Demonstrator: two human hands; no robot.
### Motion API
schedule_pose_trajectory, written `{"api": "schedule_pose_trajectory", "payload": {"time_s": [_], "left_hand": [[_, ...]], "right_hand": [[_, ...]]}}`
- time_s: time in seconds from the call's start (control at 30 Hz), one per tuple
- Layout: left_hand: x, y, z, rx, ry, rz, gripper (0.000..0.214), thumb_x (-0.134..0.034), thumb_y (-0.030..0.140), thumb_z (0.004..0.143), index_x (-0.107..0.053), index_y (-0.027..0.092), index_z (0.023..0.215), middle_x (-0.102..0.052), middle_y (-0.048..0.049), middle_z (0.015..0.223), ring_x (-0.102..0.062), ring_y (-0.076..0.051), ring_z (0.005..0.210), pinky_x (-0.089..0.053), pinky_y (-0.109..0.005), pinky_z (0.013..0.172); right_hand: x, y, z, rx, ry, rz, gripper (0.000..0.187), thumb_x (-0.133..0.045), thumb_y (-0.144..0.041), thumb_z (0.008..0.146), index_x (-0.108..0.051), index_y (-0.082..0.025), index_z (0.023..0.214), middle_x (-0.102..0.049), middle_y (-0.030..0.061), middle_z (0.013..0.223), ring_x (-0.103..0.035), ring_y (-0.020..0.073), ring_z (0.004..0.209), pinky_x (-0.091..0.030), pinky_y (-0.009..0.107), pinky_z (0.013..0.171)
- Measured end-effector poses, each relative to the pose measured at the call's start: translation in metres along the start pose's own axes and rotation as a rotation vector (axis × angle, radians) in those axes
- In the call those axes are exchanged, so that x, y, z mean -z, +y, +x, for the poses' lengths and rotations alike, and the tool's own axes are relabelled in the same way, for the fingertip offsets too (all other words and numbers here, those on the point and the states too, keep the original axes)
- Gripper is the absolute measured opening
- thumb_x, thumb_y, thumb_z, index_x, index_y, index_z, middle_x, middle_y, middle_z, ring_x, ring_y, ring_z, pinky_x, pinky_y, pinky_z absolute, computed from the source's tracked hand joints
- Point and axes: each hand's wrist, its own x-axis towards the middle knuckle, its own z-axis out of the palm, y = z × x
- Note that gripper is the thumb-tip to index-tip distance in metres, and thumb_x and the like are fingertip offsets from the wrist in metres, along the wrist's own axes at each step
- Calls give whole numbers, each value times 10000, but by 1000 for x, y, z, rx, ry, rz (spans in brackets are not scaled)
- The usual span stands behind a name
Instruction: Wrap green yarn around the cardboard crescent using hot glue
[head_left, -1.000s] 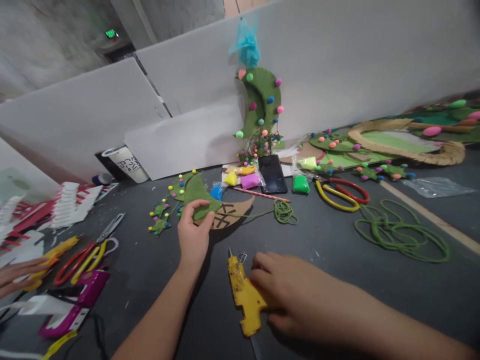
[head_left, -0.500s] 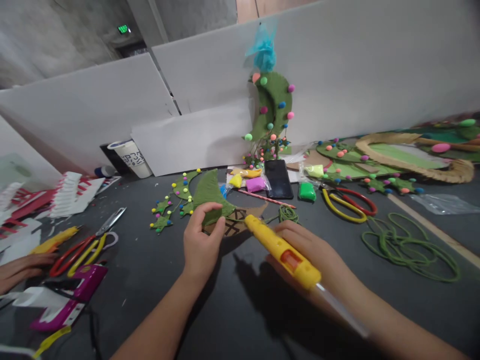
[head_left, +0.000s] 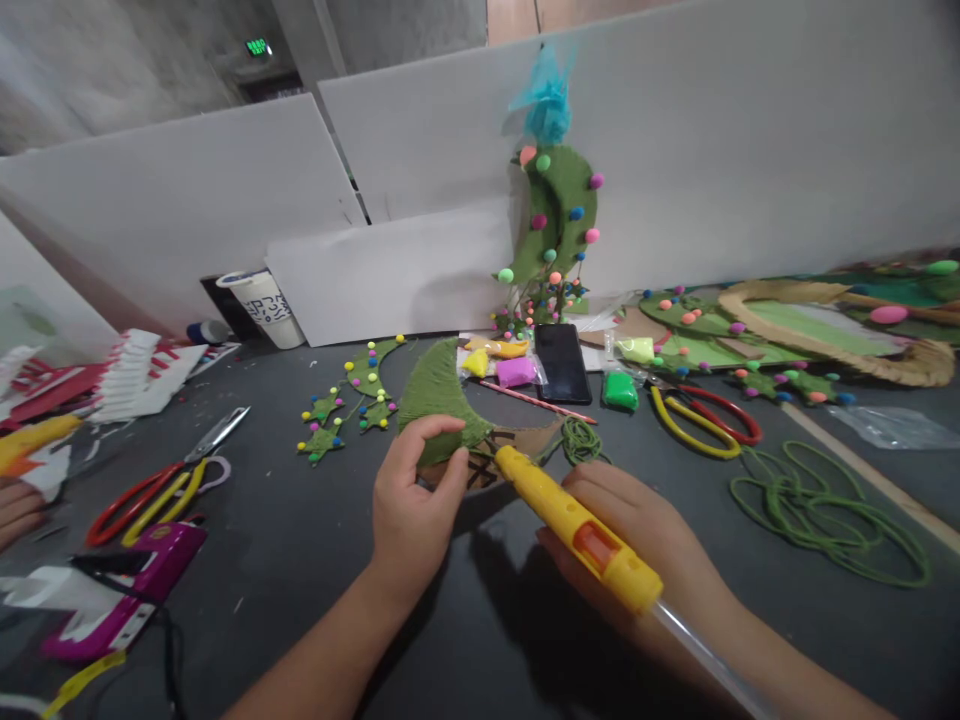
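My left hand (head_left: 420, 490) pinches a cardboard crescent (head_left: 437, 385) partly wound in green yarn; its bare brown end with dark marks points right. My right hand (head_left: 637, 520) is wrapped round a yellow hot glue gun (head_left: 574, 525), a clear glue stick sticking out of its back. The nozzle is at the bare cardboard beside the yarn's edge; whether it touches I cannot tell. A small coil of green yarn (head_left: 581, 440) lies just past the crescent's tip. Several little green stars with pom-poms (head_left: 322, 443) rest to the left.
Scissors with red and yellow handles (head_left: 157, 490) and a purple device (head_left: 127, 590) lie left, near another person's hand (head_left: 16, 512). A phone (head_left: 562, 362) and clay packets (head_left: 517, 372) lie behind. More scissors (head_left: 697, 425) and loose green yarn (head_left: 832, 520) are on the right.
The view has shifted slightly. My hands keep their holds, with the glue gun's nozzle still by the crescent. At the left, the other person's hand has moved away from the scissors, and a yellow tool is raised there.
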Motion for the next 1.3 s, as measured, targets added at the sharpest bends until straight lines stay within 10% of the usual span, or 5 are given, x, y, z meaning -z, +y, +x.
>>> {"api": "schedule_pose_trajectory", "payload": {"time_s": [1.3], "left_hand": [[0, 0, -2, 29, -15, -13, 167, -617, 155, 773, -636, 234, 919, -667, 7, 894, -645, -157, 841, -521, -292, 811]], "right_hand": [[-4, 2, -4, -55, -8, -92, 235, -540, -291, 836, -423, -205, 651, -474, -3, 654, -450, 137, 576, -316, 250, 526]]}}
